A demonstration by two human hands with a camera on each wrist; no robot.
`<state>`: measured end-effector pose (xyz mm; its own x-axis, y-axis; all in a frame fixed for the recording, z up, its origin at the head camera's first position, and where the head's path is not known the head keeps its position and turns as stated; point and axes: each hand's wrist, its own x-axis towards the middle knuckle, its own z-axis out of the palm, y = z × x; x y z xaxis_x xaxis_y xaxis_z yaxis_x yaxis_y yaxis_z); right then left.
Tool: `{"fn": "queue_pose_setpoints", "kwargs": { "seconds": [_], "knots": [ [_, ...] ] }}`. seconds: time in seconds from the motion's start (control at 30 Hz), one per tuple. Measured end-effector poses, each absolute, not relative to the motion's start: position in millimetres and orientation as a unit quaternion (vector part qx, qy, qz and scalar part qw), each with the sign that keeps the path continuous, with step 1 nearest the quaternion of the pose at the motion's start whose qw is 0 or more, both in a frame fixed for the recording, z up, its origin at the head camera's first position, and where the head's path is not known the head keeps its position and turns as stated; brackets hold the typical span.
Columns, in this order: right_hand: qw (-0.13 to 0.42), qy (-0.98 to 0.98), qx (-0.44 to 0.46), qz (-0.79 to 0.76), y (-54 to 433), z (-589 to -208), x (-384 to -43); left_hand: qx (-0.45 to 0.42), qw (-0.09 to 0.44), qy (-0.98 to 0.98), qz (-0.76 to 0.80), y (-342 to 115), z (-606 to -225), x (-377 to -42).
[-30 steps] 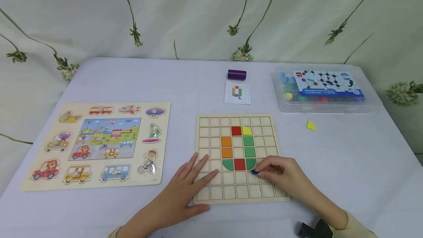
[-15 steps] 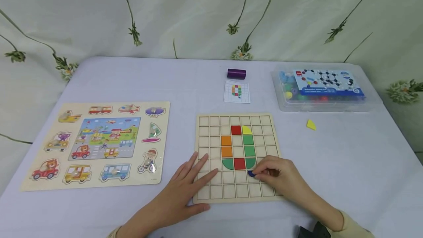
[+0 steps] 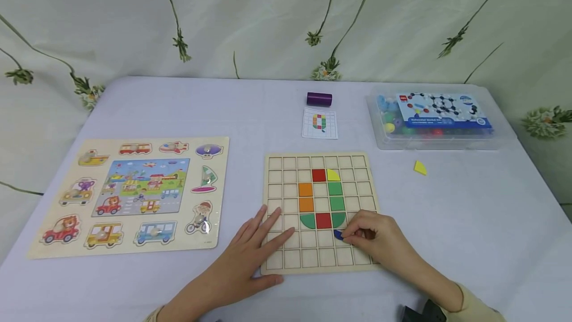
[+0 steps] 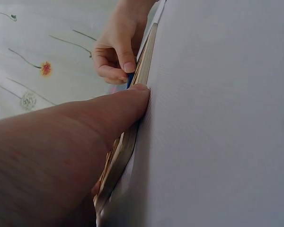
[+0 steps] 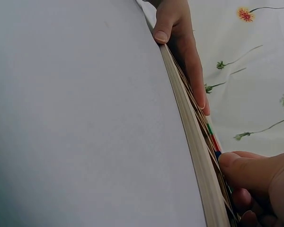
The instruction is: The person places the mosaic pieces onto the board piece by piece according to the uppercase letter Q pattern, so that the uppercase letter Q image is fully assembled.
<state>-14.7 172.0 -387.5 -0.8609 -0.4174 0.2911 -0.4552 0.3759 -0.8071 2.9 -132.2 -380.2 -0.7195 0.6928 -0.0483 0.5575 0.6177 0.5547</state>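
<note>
A wooden grid board lies in front of me, with red, orange, green and yellow tiles forming a ring in its cells. My right hand pinches a small dark blue tile between thumb and index finger. That tile is at the cell just below the green corner tile on the ring's lower right. Spread over the board's lower left corner, my left hand has straight fingers on the grid and its thumb at the near edge. In the right wrist view the blue tile shows at my thumb tip.
A pattern card and a purple cylinder lie behind the board. To the right are a loose yellow tile and a clear plastic box of coloured parts. A vehicle puzzle occupies the left. A black object sits by the right sleeve.
My right hand has shifted slightly left, bringing the blue tile from beside the green corner tile to the cell below it. My left hand has stayed in place.
</note>
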Motion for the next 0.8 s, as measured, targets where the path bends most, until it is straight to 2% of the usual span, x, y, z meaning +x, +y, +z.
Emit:
{"fn": "queue_pose_setpoints", "kwargs": {
  "seconds": [0.8],
  "knots": [
    [0.003,-0.846,0.238,0.477,171.2,-383.7,-12.6,0.356,0.123,0.889,0.26,-132.9,-381.1,2.8]
  ]
}}
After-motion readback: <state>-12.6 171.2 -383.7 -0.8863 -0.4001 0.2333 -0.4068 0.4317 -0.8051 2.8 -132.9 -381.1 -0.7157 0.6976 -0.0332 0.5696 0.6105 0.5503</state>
